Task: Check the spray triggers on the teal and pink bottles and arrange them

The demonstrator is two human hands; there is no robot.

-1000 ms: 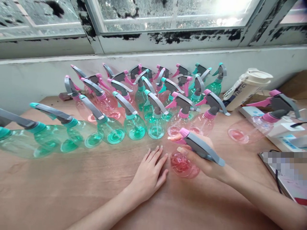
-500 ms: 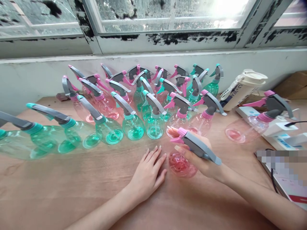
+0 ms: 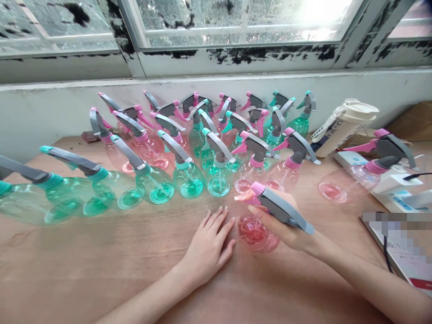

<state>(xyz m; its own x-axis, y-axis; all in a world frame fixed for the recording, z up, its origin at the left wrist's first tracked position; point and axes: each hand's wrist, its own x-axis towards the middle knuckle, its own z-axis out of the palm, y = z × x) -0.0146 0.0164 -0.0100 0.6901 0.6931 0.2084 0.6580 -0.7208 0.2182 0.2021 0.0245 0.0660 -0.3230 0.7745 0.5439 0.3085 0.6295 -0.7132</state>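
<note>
My right hand is wrapped round the neck of a pink spray bottle, just under its grey and pink trigger head. The fingers lie by the pink trigger, and the palm and neck are partly hidden by the head. The clear pink bottle stands on the table. Left of it, my left hand rests flat on the wood, fingers stretched out and holding nothing. Beyond both hands is a front row of spray bottles, among them a green spray bottle and another pink spray bottle.
Several more green and pink spray bottles crowd behind, towards the wall. At the right are a lone pink spray bottle, a cream travel cup, a white power strip and a flat box. A window runs above.
The view shifts slightly. My right hand keeps its hold on the pink spray bottle, its fingers moving a little at the trigger. My left hand stays flat on the table.
</note>
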